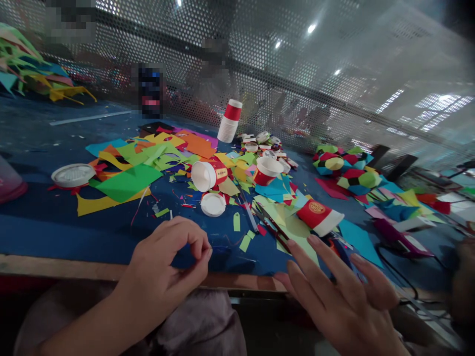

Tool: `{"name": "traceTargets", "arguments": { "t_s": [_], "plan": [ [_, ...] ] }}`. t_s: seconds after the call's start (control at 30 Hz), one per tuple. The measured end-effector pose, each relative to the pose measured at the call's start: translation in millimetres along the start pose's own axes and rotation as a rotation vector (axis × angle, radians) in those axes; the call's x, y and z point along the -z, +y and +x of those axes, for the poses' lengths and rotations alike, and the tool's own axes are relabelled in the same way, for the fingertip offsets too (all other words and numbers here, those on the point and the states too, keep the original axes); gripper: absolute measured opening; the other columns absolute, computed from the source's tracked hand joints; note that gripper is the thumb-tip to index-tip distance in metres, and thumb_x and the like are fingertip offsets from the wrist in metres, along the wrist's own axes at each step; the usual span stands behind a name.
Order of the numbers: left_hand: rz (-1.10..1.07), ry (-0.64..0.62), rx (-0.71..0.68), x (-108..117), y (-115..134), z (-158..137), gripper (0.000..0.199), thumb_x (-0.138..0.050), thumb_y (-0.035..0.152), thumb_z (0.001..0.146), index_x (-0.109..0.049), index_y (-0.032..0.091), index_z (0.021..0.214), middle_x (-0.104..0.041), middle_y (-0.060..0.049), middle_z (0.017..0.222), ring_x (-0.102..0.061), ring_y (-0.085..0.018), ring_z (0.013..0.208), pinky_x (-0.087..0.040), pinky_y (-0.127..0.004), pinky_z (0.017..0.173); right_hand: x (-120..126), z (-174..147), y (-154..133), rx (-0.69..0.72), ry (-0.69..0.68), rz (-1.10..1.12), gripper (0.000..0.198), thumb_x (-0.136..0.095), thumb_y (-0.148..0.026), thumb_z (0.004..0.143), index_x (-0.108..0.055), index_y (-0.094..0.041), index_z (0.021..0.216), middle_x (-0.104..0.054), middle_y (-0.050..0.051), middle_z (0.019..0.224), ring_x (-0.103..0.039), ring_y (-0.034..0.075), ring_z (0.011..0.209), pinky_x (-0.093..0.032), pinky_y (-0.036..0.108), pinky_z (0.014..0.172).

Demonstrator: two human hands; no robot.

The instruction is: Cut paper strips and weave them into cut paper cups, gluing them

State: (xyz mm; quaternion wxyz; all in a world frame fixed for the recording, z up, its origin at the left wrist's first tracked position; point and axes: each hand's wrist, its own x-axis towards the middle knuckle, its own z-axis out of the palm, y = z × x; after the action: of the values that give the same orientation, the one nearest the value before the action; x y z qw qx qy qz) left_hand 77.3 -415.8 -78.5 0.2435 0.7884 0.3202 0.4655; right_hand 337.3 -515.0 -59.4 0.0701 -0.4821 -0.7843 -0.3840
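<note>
My left hand is closed at the table's front edge, thumb and forefinger tips pressed together; anything between them is too small to make out. My right hand is open above the edge on the right, fingers spread and palm down. Just beyond its fingertips lies a long tool with dark handles, on pale green paper. A red and white paper cup lies on its side past that hand. Ahead of my left hand are a small white lid and green paper scraps.
Coloured paper covers much of the blue table. Another cup lies tipped, one cup stands, and a cup stack is at the back. Paper balls and a purple device with a cord are right.
</note>
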Motion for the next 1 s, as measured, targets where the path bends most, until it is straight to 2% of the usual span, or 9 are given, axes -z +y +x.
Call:
{"name": "traceTargets", "arguments": {
  "t_s": [0.23, 0.33, 0.5, 0.57, 0.63, 0.77, 0.83, 0.9, 1.0],
  "plan": [
    [0.018, -0.008, 0.004, 0, -5, -1, 0.018, -0.050, 0.009, 0.089, -0.042, 0.023, 0.080, -0.059, 0.005, 0.081, -0.059, -0.010, 0.080, -0.043, -0.024, 0.076, -3, 5, 28, 0.118, -0.037, -0.139, 0.012, -0.058, -0.025, 0.098, -0.069, -0.021, 0.094, -0.071, 0.012, 0.126, -0.059, 0.033, 0.125, -0.027, 0.054, 0.109],
    [0.024, -0.013, -0.002, 0, -6, -1, 0.018, -0.050, 0.010, 0.088, -0.042, 0.023, 0.079, -0.059, 0.005, 0.081, -0.059, -0.011, 0.080, -0.044, -0.024, 0.075, -7, 9, 38, 0.167, -0.034, -0.171, 0.012, -0.057, -0.025, 0.097, -0.068, -0.022, 0.094, -0.071, 0.012, 0.126, -0.059, 0.035, 0.124, -0.033, 0.054, 0.104],
    [0.038, -0.025, 0.004, -2, -6, 1, 0.017, -0.051, 0.012, 0.088, -0.043, 0.024, 0.080, -0.061, 0.003, 0.081, -0.060, -0.013, 0.078, -0.044, -0.025, 0.070, -15, 22, 31, 0.246, -0.050, -0.152, 0.023, -0.048, -0.008, 0.094, -0.069, -0.019, 0.092, -0.072, 0.013, 0.121, -0.060, 0.033, 0.122, -0.040, 0.050, 0.097],
    [0.048, -0.030, 0.012, -3, -7, 2, 0.017, -0.052, 0.013, 0.088, -0.043, 0.024, 0.079, -0.061, 0.004, 0.081, -0.060, -0.012, 0.077, -0.043, -0.025, 0.069, -17, 26, 25, 0.235, -0.049, -0.086, 0.028, -0.045, -0.003, 0.092, -0.069, -0.017, 0.090, -0.074, 0.012, 0.115, -0.061, 0.031, 0.119, -0.042, 0.048, 0.097],
    [0.045, -0.028, 0.011, -4, -7, 1, 0.016, -0.052, 0.013, 0.088, -0.043, 0.024, 0.079, -0.060, 0.004, 0.081, -0.060, -0.012, 0.078, -0.043, -0.024, 0.070, -16, 29, 19, 0.154, 0.001, 0.036, 0.022, -0.050, -0.005, 0.090, -0.068, -0.017, 0.091, -0.076, 0.010, 0.105, -0.061, 0.031, 0.113, -0.044, 0.046, 0.093],
    [0.030, -0.029, 0.018, -4, -9, 1, 0.016, -0.051, 0.013, 0.089, -0.043, 0.024, 0.081, -0.060, 0.004, 0.081, -0.060, -0.012, 0.077, -0.043, -0.025, 0.071, -9, 31, 11, -0.088, 0.097, 0.482, 0.014, -0.052, -0.008, 0.080, -0.058, -0.020, 0.077, -0.065, 0.006, 0.072, -0.056, 0.025, 0.078, -0.046, 0.041, 0.068],
    [0.023, -0.044, 0.042, -4, -9, 1, 0.016, -0.051, 0.013, 0.089, -0.043, 0.024, 0.082, -0.060, 0.004, 0.082, -0.060, -0.012, 0.078, -0.043, -0.025, 0.072, -6, 33, 8, -0.141, 0.073, 0.709, 0.019, -0.045, -0.008, 0.078, -0.047, -0.022, 0.066, -0.051, 0.002, 0.060, -0.048, 0.019, 0.063, -0.040, 0.035, 0.057],
    [0.007, -0.055, 0.065, -4, -10, 1, 0.015, -0.051, 0.013, 0.089, -0.042, 0.024, 0.084, -0.060, 0.004, 0.083, -0.060, -0.012, 0.078, -0.043, -0.025, 0.071, -7, 37, 7, -0.157, 0.034, 0.793, 0.027, -0.045, -0.008, 0.082, -0.039, -0.023, 0.060, -0.043, -0.001, 0.054, -0.043, 0.016, 0.055, -0.035, 0.031, 0.049],
    [-0.014, -0.062, 0.078, -4, -11, 2, 0.015, -0.051, 0.013, 0.090, -0.042, 0.025, 0.085, -0.059, 0.004, 0.084, -0.060, -0.012, 0.078, -0.043, -0.024, 0.071, -11, 42, 7, -0.127, -0.062, 0.771, 0.023, -0.056, -0.013, 0.088, -0.054, -0.021, 0.067, -0.057, 0.000, 0.063, -0.053, 0.016, 0.063, -0.044, 0.030, 0.054]
  ]
}}
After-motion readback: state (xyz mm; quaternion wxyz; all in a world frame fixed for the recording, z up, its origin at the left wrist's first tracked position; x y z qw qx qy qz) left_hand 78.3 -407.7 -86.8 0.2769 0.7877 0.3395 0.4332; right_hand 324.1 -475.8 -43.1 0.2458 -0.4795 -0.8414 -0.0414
